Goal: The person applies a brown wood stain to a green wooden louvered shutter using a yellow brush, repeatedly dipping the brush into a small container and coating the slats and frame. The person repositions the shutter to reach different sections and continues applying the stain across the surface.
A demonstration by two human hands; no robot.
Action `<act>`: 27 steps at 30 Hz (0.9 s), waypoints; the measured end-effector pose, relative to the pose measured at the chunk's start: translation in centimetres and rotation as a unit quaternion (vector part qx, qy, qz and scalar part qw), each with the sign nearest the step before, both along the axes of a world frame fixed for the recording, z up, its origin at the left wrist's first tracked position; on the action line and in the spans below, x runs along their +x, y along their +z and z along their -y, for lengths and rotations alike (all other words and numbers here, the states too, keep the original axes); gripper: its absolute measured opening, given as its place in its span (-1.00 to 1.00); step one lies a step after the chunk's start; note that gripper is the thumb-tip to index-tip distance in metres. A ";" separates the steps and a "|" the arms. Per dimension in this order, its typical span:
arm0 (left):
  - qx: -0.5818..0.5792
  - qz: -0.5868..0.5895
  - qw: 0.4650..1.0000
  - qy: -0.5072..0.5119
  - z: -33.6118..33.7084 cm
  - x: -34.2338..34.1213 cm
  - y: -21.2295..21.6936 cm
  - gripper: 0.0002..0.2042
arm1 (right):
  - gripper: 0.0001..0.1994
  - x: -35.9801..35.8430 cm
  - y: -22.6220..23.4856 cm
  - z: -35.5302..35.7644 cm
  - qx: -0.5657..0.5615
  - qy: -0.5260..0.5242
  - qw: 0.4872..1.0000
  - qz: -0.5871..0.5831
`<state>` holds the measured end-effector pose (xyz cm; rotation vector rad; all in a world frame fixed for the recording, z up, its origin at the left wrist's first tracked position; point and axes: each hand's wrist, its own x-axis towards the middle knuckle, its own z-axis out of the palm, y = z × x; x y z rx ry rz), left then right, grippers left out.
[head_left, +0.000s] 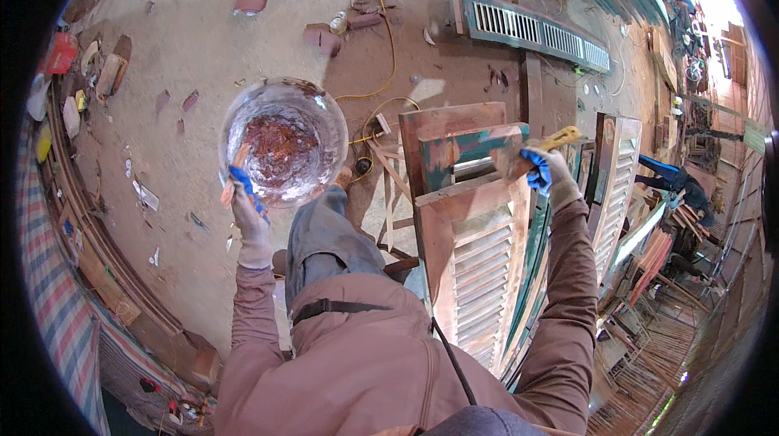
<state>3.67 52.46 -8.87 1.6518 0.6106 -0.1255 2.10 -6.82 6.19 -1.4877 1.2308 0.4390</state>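
Note:
My left hand point(249, 221), in a pale glove with blue fingertips, is closed around a thin reddish-brown stick point(236, 168) at the left rim of a round pail point(335, 132). Wet-looking reddish-brown matter lies in the pail's bottom. On the right, my right hand point(554, 176), gloved the same way, grips a flat brush point(560, 138) by its yellow handle. Its broad brown head is over the upper edge of a louvred wooden shutter point(466, 213); whether it touches the wood I cannot tell. Behind this shutter stands another frame point(442, 115) with worn green paint.
A green slatted panel point(531, 33) lies on the floor at the far right. More louvred shutters point(618, 176) stand beyond my right arm. A yellow cord point(393, 47) runs across the floor behind the pail. A striped sheet point(61, 274) lines the left side.

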 end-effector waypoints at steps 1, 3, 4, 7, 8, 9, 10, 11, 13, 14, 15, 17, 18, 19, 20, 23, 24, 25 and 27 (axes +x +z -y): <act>-0.025 -0.065 0.998 0.005 1.4 2.0 2.0 -0.37 | -0.83 -0.4 -0.8 1.3 0.041 -0.073 0.995 0.056; -0.048 -0.142 0.989 0.003 1.9 3.0 1.8 -0.38 | -0.85 1.9 -0.9 0.8 0.009 -0.079 0.992 0.097; -0.049 -0.151 0.987 -0.008 1.5 2.6 -0.8 -0.39 | -0.85 2.7 -2.2 2.2 0.023 -0.077 0.991 0.104; -0.055 -0.100 0.993 -0.027 -0.8 2.3 -3.5 -0.44 | -0.85 6.1 -2.9 -1.3 -0.015 -0.077 0.995 0.057; -0.061 -0.070 0.995 -0.038 -0.6 3.3 -1.7 -0.46 | -0.88 6.6 -4.0 -1.7 -0.019 -0.094 0.995 -0.005; -0.094 -0.083 0.992 -0.001 0.8 3.4 0.0 -0.48 | -0.88 6.5 -4.5 -1.8 0.020 -0.072 0.996 -0.047; -0.101 -0.055 0.993 0.004 0.8 2.9 0.5 -0.47 | -0.89 6.8 -4.8 -2.2 0.062 -0.040 0.993 -0.088; -0.109 -0.026 0.994 0.006 0.9 2.5 0.9 -0.45 | -0.88 6.9 -5.4 -3.7 0.064 -0.055 0.993 -0.084; -0.113 0.007 0.993 0.010 0.7 2.1 0.8 -0.45 | -0.87 6.5 -8.1 -5.3 0.144 -0.085 0.985 -0.050; -0.090 0.001 0.996 0.011 0.0 1.8 0.6 -0.45 | -0.86 7.0 -7.8 -7.0 0.178 -0.066 0.981 -0.037; -0.067 -0.006 0.998 0.012 -0.6 1.6 0.3 -0.45 | -0.79 7.2 -7.2 -8.5 0.195 -0.007 0.980 -0.023; -0.017 -0.019 0.999 0.025 -1.7 1.3 0.5 -0.44 | -0.61 8.1 -4.0 -12.5 0.154 0.139 0.978 0.024; 0.010 -0.024 0.999 0.035 -2.2 1.2 0.9 -0.44 | -0.60 8.1 -2.9 -15.2 0.033 0.114 0.991 0.065; 0.011 0.003 1.000 0.026 -2.6 1.3 1.3 -0.42 | -0.59 7.8 -2.9 -16.0 -0.135 0.234 0.958 0.101; 0.012 0.032 0.999 0.018 -3.1 1.4 1.5 -0.39 | -0.57 7.7 -2.5 -16.7 -0.299 0.342 0.882 0.130; 0.039 0.085 0.995 -0.016 -3.1 1.1 3.8 -0.33 | -0.52 4.7 1.9 -19.9 -0.250 0.388 0.869 0.176; 0.050 0.098 0.993 -0.033 -2.7 1.1 4.8 -0.31 | -0.55 2.9 2.9 -21.2 -0.253 0.356 0.880 0.188; 0.032 0.106 0.993 -0.040 -1.8 1.4 6.2 -0.30 | -0.57 0.1 2.2 -21.9 -0.276 0.337 0.875 0.214; -0.013 0.113 0.993 -0.024 -3.0 1.0 4.8 -0.33 | -0.60 -4.6 3.8 -23.8 -0.274 0.310 0.883 0.222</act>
